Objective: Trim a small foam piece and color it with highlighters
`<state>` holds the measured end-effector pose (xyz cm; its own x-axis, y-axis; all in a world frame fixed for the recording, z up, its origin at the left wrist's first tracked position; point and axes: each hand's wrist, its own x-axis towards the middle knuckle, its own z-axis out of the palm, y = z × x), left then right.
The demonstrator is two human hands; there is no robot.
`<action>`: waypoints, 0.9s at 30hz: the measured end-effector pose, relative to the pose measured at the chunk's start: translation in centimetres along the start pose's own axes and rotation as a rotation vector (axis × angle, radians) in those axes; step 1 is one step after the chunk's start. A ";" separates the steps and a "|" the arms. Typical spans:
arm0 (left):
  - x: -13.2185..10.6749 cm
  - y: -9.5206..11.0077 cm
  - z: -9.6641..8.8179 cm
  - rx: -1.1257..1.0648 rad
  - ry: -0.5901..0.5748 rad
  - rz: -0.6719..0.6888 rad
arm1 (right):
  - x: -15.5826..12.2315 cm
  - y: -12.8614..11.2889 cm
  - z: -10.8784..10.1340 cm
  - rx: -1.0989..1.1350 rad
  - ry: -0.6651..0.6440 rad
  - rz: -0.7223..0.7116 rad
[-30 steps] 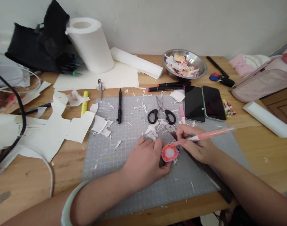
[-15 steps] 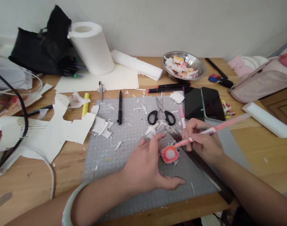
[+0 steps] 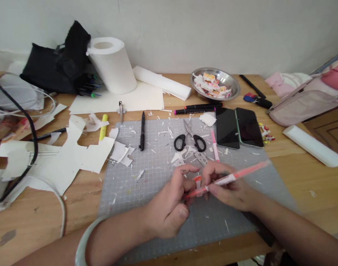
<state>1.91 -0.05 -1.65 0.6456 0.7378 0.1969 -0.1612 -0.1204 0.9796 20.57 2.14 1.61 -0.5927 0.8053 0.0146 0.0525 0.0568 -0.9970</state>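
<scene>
My right hand is closed around a pinkish-orange marker, its tip end pointing left toward my other hand. Fingers curled in, my left hand meets that tip end; what is inside its fingers is hidden. A small piece coloured orange and pink, pale in the middle, shows between the two hands, mostly covered. Beneath them lies a grey gridded cutting mat. Just beyond my hands are a metal ruler, black-handled scissors and a pink marker.
Paper scraps and a cut white sheet lie left. Behind stand a paper roll, a black pouch and a metal bowl of coloured scraps. Two phones and a pink bag are on the right.
My right hand has moved left, bringing the marker's tip from the coloured piece to my left hand. The left fingers have curled in from a spread pose. The view has shifted slightly.
</scene>
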 end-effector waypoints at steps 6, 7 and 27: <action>0.1 0.8 -0.2 0.090 0.026 -0.060 | 0.1 -0.5 0.4 -0.249 -0.114 -0.074; 0.2 1.0 -0.1 0.116 0.034 -0.070 | 0.1 -0.5 0.4 -0.274 -0.130 -0.085; 1.3 1.9 -0.8 -0.073 0.142 -0.445 | -0.8 0.6 0.4 0.210 0.242 -0.007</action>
<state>1.86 1.27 0.43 0.5563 0.7913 -0.2537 0.0522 0.2714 0.9611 20.81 1.29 0.96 -0.3823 0.9239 0.0141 -0.1332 -0.0400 -0.9903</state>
